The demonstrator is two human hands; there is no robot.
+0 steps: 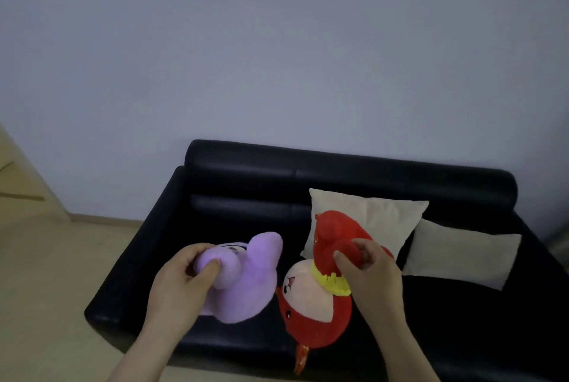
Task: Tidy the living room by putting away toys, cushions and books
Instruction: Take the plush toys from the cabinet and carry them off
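Purple plush (246, 277) gripped by left hand (178, 280); red plush (317, 304) by right hand (369, 277).

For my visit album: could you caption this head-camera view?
Left hand grips a purple plush toy, right hand a red one, over a black sofa with two cushions.

A home living room, plainly furnished.

A dark, glossy two-seat sofa (338, 178) stands against a bare pale wall (277, 43), with two beige cushions (378, 221) propped on its seat and backrest. Soft toys sit among them: a purple plush toy (246, 286) and a red plush toy (317, 311) with a cream face and yellow trim. The floor (46, 289) is light and smooth, and a pale wooden panel (21, 178), perhaps a door, shows at the left edge. The light is dim.
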